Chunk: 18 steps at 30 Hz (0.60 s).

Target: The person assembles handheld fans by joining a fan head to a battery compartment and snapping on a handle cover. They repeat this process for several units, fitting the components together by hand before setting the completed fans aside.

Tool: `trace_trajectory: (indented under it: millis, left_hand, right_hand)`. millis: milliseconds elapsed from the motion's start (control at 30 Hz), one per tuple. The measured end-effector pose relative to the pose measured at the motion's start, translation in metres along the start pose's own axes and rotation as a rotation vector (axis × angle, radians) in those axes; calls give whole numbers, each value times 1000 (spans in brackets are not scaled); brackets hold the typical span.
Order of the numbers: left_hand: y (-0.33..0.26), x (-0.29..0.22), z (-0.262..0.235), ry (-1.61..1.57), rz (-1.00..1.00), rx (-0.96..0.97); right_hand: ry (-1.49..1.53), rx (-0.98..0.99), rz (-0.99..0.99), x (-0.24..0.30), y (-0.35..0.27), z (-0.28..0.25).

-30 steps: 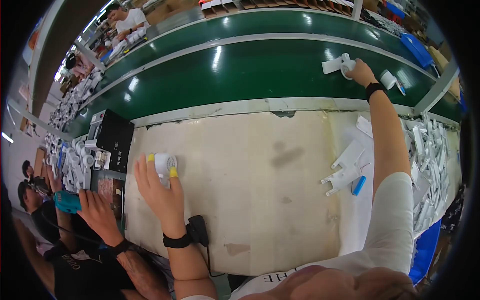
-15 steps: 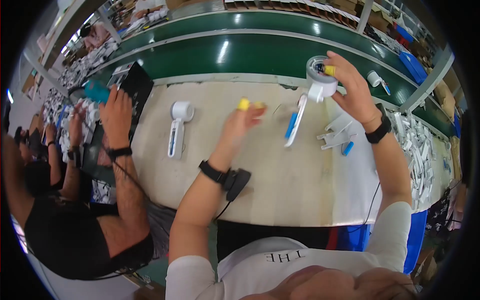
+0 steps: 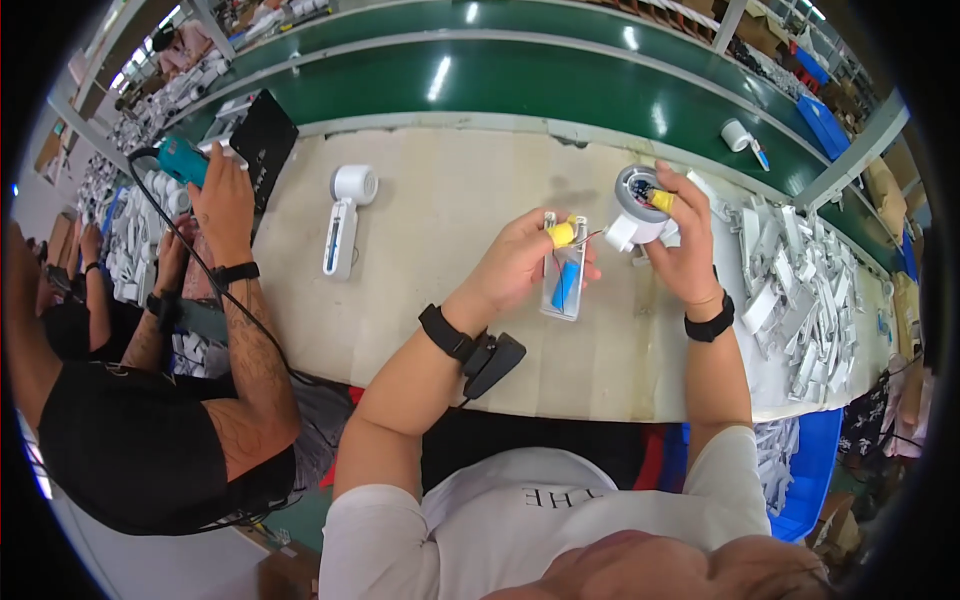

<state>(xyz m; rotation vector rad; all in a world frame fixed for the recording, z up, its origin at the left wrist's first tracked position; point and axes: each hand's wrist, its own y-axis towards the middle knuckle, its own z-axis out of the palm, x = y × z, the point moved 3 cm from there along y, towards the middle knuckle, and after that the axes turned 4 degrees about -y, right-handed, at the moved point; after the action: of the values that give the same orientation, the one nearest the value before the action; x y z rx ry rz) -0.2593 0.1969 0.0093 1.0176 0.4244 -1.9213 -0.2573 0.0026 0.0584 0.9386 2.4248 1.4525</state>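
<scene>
- Our left hand [image 3: 512, 262] is closed on one handle shell [image 3: 562, 308], a narrow, open-faced trough of smooth white plastic, near the worktop's middle.
- One blue cylinder [image 3: 567, 285] sits inside it, tilted along the trough.
- Our right hand [image 3: 690, 240] grips one fan head [image 3: 636, 228], white and drum-shaped with a grey rim, its round opening turned up; a yellow finger cover [image 3: 661, 200] is at that opening.
- A thin wire [image 3: 591, 237] shows between shell and head, which we hold just apart.
- To the left, one white handheld fan [image 3: 344, 222] lies on the worktop [image 3: 430, 270], with a broad stretch of pale, stained surface between it and our left hand.
- On our right, a heap of white plastic parts [image 3: 795, 300], too tangled to count, narrows the room beside our forearm.
- The worktop's far edge meets a pale rail [image 3: 420, 122]; beyond runs a glossy green belt [image 3: 540, 95] bearing one more white fan [image 3: 736, 135].
</scene>
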Motion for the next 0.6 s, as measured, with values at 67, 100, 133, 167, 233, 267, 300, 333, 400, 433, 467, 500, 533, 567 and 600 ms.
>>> trace_trajectory:
  millis: [67, 100, 133, 167, 233, 267, 300, 333, 400, 433, 467, 500, 533, 567, 600]
  left_hand:
    - [1, -7, 3, 21, -74, -14]
    - [2, -8, 4, 53, -138, -13]
    - [0, -5, 5, 44, -145, -18]
    - [-1, -3, 4, 10, -157, -42]
    - [-1, -1, 2, -27, -169, -65]
    - [-3, 1, 0, 67, -178, -64]
    - [-5, 2, 0, 161, -186, -62]
    - [-6, 3, 2, 154, -188, -62]
    - [-8, -2, 8, 449, -104, -175]
    - [-9, -2, 9, 444, -105, -176]
    - [-9, -3, 10, 494, -97, -167]
    - [-9, -3, 11, 545, -88, -159]
    - [-9, -3, 11, 544, -86, -161]
    - [-9, -3, 10, 554, -87, -178]
    - [-9, -2, 10, 565, -87, -195]
  right_hand:
    - [52, -37, 2, -2, -1, -1]
    - [55, -27, 12, -3, -1, -1]
    - [-22, -15, -44, -3, -2, -1]
    - [-102, -8, -106, -5, -2, -1]
    - [-161, 19, -166, -11, -6, 1]
    - [-218, 45, -224, -9, -8, 2]
    - [-218, 53, -221, -8, -8, 1]
    - [-260, 61, -233, -4, -6, 1]
    - [-301, 74, -246, 0, -6, 1]
    - [-320, 67, -233, 0, -7, 0]
    - [-337, 56, -224, 0, -7, 0]
    - [-336, 58, -226, 1, -7, 0]
    - [-346, 61, -238, 1, -7, 0]
    - [-359, 63, -249, 2, -7, 0]
    - [-359, 63, -249, 2, -7, -1]
